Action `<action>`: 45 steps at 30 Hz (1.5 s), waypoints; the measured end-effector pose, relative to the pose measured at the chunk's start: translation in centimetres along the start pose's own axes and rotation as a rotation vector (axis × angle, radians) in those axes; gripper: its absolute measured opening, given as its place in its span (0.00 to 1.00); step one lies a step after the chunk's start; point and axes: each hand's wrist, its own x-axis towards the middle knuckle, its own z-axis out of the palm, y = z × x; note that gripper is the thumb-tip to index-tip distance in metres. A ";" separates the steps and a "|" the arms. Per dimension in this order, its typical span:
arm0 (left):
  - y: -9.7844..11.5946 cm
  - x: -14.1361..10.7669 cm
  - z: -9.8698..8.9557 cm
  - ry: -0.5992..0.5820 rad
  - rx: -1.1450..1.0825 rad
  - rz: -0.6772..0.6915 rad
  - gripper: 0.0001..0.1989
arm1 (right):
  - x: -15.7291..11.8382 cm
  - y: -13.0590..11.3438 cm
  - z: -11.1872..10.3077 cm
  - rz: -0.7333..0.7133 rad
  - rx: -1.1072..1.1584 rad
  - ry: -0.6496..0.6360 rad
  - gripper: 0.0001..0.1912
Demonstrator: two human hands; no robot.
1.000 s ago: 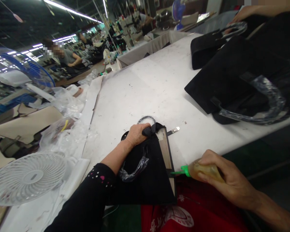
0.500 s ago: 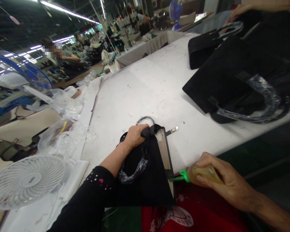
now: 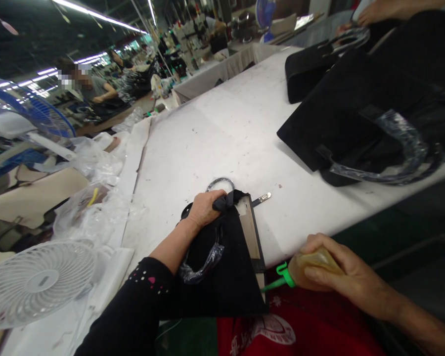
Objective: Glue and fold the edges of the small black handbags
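A black handbag [image 3: 230, 277] lies at the near edge of the white table, one beige inner edge strip [image 3: 247, 230] showing along its right side. My left hand [image 3: 204, 207] is closed on the bag's bunched black fabric at the top. A plastic-wrapped handle [image 3: 203, 267] rests on the bag, and a strap with a metal end [image 3: 262, 199] sticks out to the right. My right hand [image 3: 341, 272] squeezes a glue bottle [image 3: 311, 267] of yellowish liquid. Its green nozzle [image 3: 276, 284] points left, with the tip at the lower part of the bag's open edge.
More black bags [image 3: 356, 109] with wrapped handles lie at the right, a person's hand [image 3: 374, 12] behind them. At left are a white fan [image 3: 40, 282], clear plastic bags [image 3: 100, 163] and beige pieces [image 3: 33, 198]. Another person [image 3: 96, 89] sits far back.
The glue bottle's nozzle has moved down along the bag's edge toward me, its tip now lower. My left hand stays closed on the bag. The view has shifted slightly.
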 end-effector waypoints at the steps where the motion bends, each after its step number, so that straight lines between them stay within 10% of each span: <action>1: 0.0 0.0 0.0 -0.003 -0.001 -0.003 0.07 | 0.0 0.0 0.0 -0.031 -0.062 0.041 0.10; 11: 0.1 0.0 -0.2 -0.018 -0.018 -0.019 0.07 | -0.1 -0.2 -0.1 -0.341 -0.227 0.084 0.06; 26: -0.1 0.0 0.0 -0.011 -0.024 -0.013 0.08 | 0.0 -1.3 -0.7 -0.357 -0.222 -0.114 0.05; 45: -0.3 -0.1 0.1 0.011 -0.062 0.024 0.07 | 0.8 -1.4 -0.6 -0.335 -0.294 -0.060 0.03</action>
